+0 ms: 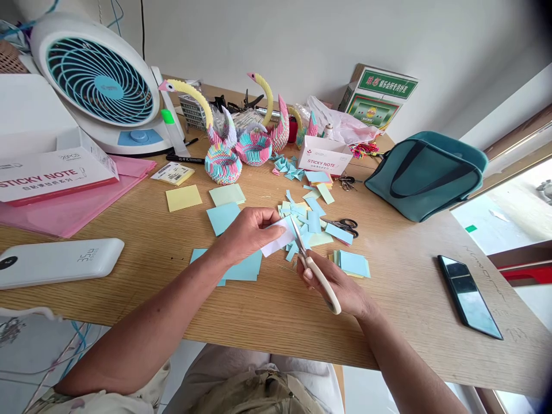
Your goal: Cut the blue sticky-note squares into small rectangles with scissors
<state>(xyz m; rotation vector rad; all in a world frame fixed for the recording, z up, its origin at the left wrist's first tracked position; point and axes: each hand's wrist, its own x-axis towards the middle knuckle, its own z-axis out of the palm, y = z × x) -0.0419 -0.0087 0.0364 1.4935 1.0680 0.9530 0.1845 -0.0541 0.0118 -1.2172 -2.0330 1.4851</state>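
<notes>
Right hand [334, 287] scissors [318, 275] — blades on held paper [280, 237].

Cuts off the open white box [52, 172] at the left edge, hides the blades of the black-handled scissors [347, 226] beneath paper slips [314, 221], and leaves print on the note pack [172, 172] too small to read.

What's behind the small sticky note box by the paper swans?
Above the small box show part of a crumpled plastic bag and a pointed pink-and-blue paper piece. Anything lower down directly behind it is covered, so I can't tell.
</notes>
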